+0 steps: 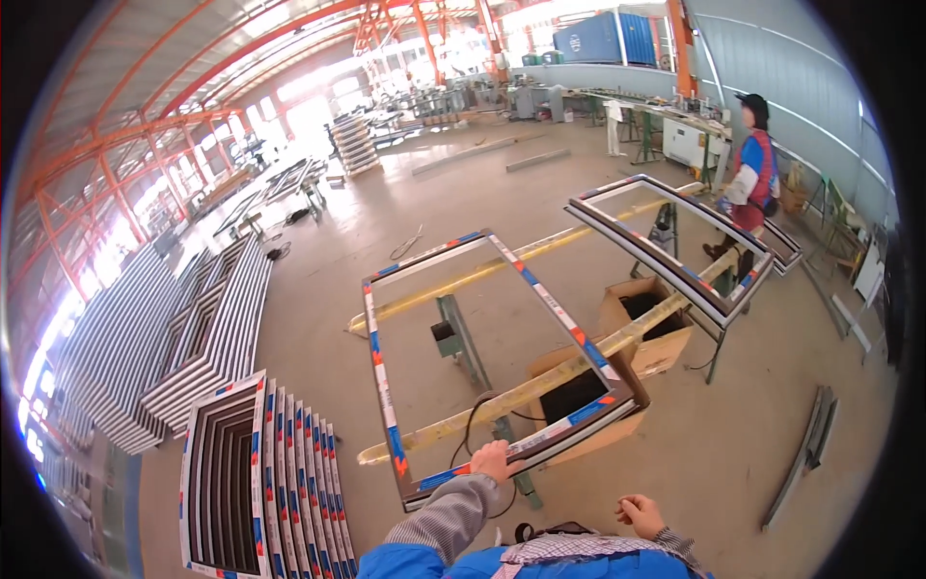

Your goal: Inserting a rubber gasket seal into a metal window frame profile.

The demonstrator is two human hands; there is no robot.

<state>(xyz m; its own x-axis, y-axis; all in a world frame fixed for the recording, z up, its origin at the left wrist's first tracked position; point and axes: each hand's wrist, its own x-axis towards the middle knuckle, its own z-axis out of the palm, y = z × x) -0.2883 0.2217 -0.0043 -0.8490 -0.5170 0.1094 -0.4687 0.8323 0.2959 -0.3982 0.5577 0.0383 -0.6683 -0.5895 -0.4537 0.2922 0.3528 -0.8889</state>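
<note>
A rectangular window frame [378, 386], dark with blue, white and red protective tape, lies flat in front of me across two yellowish rails [526, 391]. My left hand [492, 461] is closed over its near edge, fingers on the taped profile. My right hand [640, 514] hovers to the right, apart from the frame, with its fingers curled. Whether anything small is inside those fingers cannot be made out. Under the frame's right side stands an open cardboard box [579, 425], partly covered by it. A dark cable [471, 425] hangs near my left hand.
More taped frames [299, 482] stand stacked at the lower left, with further stacks [217, 328] behind. A second frame [666, 246] lies at the right, near a walking person [750, 169]. Another box [656, 347] sits below it. Metal profiles [805, 449] lie on the right floor.
</note>
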